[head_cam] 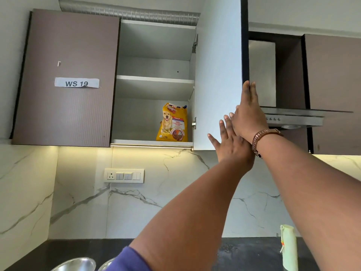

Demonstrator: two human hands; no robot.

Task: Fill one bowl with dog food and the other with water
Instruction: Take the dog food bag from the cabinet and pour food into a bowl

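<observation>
A yellow dog food bag (172, 123) with a dog's picture stands upright on the bottom shelf of the open wall cabinet (154, 81), at its right side. My right hand (248, 112) lies flat with straight fingers along the edge of the open white cabinet door (216, 75). My left hand (231, 142) is raised just below it, fingers spread, holding nothing, to the right of the bag. Two steel bowls (77, 264) show at the bottom edge on the dark counter, the second bowl (106, 264) partly hidden by my sleeve.
The closed cabinet door (66, 79) on the left carries a "WS 19" label. A steel chimney hood (293, 116) juts out on the right. A pale green bottle (289, 249) stands on the black counter (254, 255). A switch panel (124, 176) sits on the marble backsplash.
</observation>
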